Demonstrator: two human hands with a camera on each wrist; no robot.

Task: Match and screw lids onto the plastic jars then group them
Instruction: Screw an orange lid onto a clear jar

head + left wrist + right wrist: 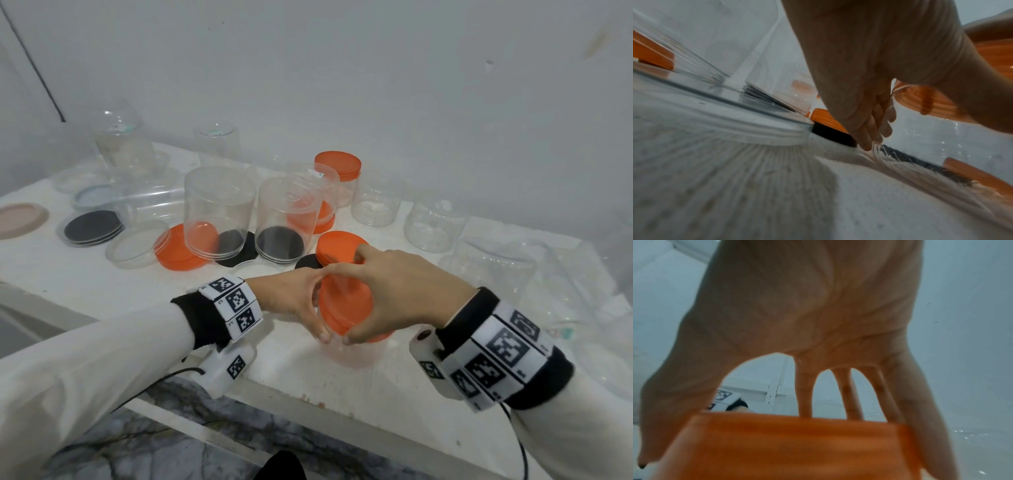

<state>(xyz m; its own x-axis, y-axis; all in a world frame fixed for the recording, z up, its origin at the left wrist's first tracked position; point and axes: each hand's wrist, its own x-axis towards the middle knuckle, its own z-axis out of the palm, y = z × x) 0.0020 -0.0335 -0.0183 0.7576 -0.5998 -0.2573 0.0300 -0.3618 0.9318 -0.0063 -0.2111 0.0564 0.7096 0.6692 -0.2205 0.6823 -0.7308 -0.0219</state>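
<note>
Gripping an orange lid [346, 305] from above, the right hand [394, 291] twisted while the left hand [294, 301] clasped the clear jar [941, 138]; a tilted lid risked cross-threading.

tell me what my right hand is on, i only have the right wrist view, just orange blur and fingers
Observer: The right hand grips an orange lid from above, on a clear jar.
Operator: is the left hand helping
Observer: Yes, the left hand holds the jar's side below the lid.
Operator: any other jars already lidded
Observer: One, an orange-lidded jar stands at the back by the wall.
</note>
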